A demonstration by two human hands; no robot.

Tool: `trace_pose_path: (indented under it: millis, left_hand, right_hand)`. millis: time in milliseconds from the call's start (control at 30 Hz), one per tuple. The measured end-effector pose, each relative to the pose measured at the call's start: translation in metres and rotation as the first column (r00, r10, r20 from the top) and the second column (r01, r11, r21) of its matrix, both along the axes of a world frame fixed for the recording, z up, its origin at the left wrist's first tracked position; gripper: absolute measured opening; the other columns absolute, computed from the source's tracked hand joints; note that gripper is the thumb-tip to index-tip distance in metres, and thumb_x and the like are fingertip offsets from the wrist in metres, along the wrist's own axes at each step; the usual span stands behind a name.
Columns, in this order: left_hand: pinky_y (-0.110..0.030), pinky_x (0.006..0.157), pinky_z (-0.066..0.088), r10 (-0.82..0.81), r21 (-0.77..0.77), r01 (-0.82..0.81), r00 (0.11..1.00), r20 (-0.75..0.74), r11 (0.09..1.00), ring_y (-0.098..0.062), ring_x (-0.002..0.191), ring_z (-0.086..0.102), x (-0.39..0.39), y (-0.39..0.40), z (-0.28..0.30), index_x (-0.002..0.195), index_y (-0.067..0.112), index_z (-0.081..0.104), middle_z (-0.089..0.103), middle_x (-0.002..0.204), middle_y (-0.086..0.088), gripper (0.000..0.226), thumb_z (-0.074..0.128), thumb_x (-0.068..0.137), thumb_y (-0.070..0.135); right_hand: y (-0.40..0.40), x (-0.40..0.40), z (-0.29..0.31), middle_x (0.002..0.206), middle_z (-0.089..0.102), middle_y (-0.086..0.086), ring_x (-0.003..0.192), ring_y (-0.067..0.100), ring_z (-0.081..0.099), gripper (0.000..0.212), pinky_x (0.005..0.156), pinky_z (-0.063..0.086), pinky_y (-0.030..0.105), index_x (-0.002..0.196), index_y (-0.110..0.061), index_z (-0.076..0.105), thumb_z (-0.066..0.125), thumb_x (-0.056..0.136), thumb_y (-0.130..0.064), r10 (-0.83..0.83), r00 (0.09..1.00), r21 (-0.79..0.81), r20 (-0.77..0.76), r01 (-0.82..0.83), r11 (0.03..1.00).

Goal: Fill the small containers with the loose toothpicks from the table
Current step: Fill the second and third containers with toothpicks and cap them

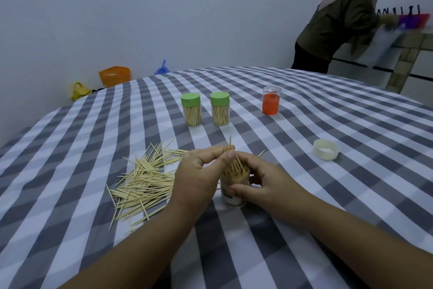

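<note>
L hand (196, 178) is pinching a small bunch of toothpicks (230, 148) betw thumb & fingertips, feeding them tips-down into the open container (233, 191). R hand (260, 181) is curling round that container from the right side, thumb across the front w/ fingers behind, steadying it upright on the bench (328, 195). Container is sitting directly betw the two hands, already looking packed, w/ sticks poking above the rim at mixed angles.

Loose toothpicks (145, 183) are lying in a scattered heap just left of the L hand, touching & overlapping each other. Two green-lidded containers (205, 109), both looking full & capped, are standing beyond the hands, well apart from them. An orange container (271, 100) w/o its cap is standing beyond & to the right. A white lid (326, 149) is lying open side up, right of the R hand, prob for the container being filled.

Handling, as a judgement: sticks are v. light, stiff but snappable, pointed ends; they're prone to rolling & fanning out, so pinching a bunch near mid-length & keeping them parallel is working best. Container is light, prob smooth plastic, tips easily; holding low round the body is keeping it stable while pushing sticks in. Forcing a tight last bunch is risking breakage or jammed crooked sticks.

A person (339, 21) is bending over a counter far beyond, to the right.
</note>
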State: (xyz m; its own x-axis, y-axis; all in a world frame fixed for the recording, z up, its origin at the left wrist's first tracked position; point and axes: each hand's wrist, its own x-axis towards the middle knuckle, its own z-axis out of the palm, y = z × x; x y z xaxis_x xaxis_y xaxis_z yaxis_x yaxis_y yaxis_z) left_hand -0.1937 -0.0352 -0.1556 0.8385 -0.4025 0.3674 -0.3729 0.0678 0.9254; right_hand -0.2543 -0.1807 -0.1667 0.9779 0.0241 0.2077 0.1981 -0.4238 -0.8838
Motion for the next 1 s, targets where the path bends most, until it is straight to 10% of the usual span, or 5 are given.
trace_pose_path:
  millis: [467,800,1000]
  left_hand:
    - [-0.050,0.105,0.041,-0.287,0.224,0.319,0.944,-0.164,0.921,-0.023,0.117,0.059,0.022,0.012,-0.005,0.122,0.023,0.064,0.068,0.117,-0.003,0.074,0.084,0.057,0.052]
    - [-0.033,0.084,0.056,-0.386,0.162,0.424,0.895,-0.222,0.891,-0.025,0.094,0.069,0.019,0.012,-0.004,0.106,0.008,0.064,0.070,0.100,-0.019,0.040,0.075,0.069,-0.001]
    - [-0.041,0.092,0.051,-0.365,0.149,0.410,0.894,-0.260,0.900,-0.025,0.105,0.066,0.024,0.013,-0.006,0.120,0.010,0.061,0.069,0.110,-0.013,0.069,0.088,0.057,0.012]
  right_hand:
    - [-0.005,-0.002,0.001,0.126,0.053,-0.017,0.113,0.009,0.058,0.055,0.093,0.053,0.035,0.121,-0.055,0.041,0.058,0.075,-0.032,0.018,0.999,0.119,-0.026,-0.014,0.993]
    - [0.010,0.013,0.000,0.102,0.056,-0.022,0.103,0.001,0.051,0.040,0.088,0.042,0.021,0.115,-0.027,0.066,0.049,0.083,-0.045,-0.193,0.850,-0.200,0.490,0.325,0.924]
    - [-0.001,0.007,0.001,0.090,0.062,-0.020,0.099,0.004,0.052,0.036,0.086,0.042,0.024,0.099,-0.027,0.073,0.046,0.084,-0.045,-0.201,0.872,-0.187,0.447,0.310,0.932]
